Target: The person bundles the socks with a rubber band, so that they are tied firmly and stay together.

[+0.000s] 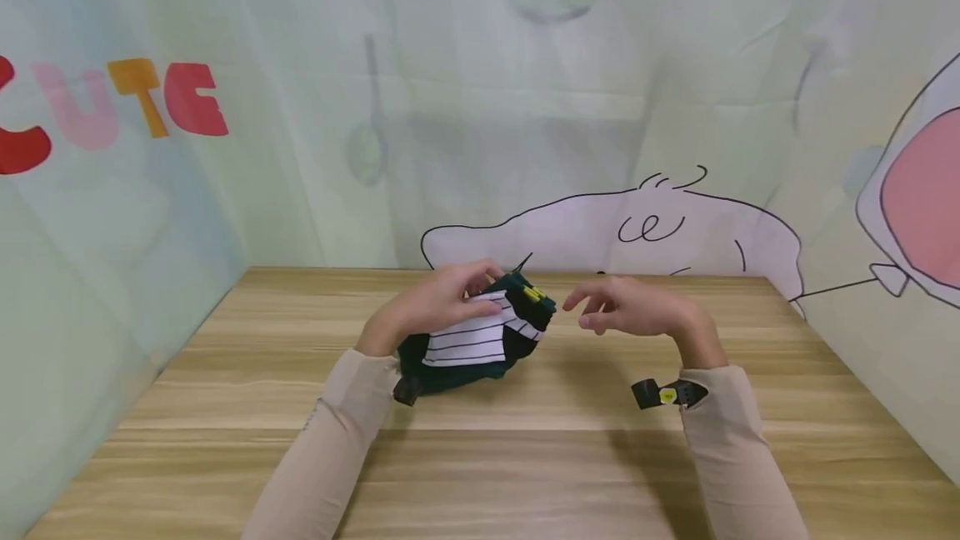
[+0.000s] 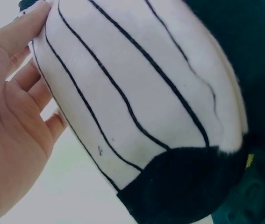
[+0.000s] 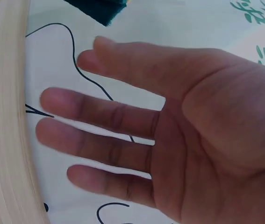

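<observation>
My left hand (image 1: 431,304) pinches a sock (image 1: 467,340), white with thin black stripes and a black patch. In the left wrist view, the thumb lies on the sock's striped face and the fingers go behind its edge. Dark green fabric (image 1: 457,379) lies beneath and around the white sock, with small yellow marks (image 1: 534,294) at its upper right corner. To the right of this bundle is my right hand (image 1: 637,305), a small gap away from it. Its fingers are relaxed and apart in the right wrist view, with nothing held.
A wooden table (image 1: 555,482) spreads under both hands. Behind it hangs a pale printed cloth (image 1: 465,90) with cartoon outlines, and colored letters (image 1: 195,98) show at the left. Each wrist wears a black strap, plain on the right wrist (image 1: 678,394).
</observation>
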The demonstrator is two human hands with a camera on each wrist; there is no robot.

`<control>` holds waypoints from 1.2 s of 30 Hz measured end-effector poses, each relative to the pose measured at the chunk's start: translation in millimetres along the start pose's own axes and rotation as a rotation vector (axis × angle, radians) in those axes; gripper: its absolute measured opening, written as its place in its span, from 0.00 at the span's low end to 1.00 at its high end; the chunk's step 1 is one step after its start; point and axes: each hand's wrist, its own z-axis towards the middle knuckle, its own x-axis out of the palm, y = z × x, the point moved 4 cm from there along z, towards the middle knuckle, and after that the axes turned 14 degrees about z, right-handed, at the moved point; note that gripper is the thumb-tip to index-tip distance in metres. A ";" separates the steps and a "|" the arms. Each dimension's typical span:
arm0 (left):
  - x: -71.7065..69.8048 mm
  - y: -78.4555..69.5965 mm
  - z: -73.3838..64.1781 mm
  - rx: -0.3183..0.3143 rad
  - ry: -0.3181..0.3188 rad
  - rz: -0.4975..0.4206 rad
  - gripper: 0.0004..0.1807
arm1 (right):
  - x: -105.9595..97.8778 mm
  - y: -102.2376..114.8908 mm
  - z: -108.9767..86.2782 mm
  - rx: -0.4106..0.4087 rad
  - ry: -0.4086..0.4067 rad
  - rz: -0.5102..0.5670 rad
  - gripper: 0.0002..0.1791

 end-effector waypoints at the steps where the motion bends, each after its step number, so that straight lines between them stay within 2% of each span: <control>1: -0.3 0.0 -0.2 0.000 -0.002 0.002 0.16 | 0.0 -0.7 -1.2 0.002 0.005 -0.006 0.16; 9: -1.9 0.2 -1.9 -0.004 0.000 0.015 0.16 | -0.1 -8.7 -6.6 0.085 0.027 -0.080 0.16; 20: -2.5 3.0 -0.1 -0.008 0.000 0.034 0.16 | -8.2 -20.8 -24.1 0.178 0.015 -0.073 0.16; 26: -1.2 5.7 -1.1 -0.022 0.015 0.035 0.16 | -16.4 -39.5 -39.8 0.254 0.014 -0.010 0.15; 33: -3.7 6.1 -1.2 0.009 0.008 0.033 0.17 | -22.9 -73.1 -60.2 0.380 0.064 0.154 0.14; 36: -3.0 5.4 0.2 0.013 0.011 0.030 0.17 | -25.3 -84.7 -70.1 0.401 0.080 0.194 0.14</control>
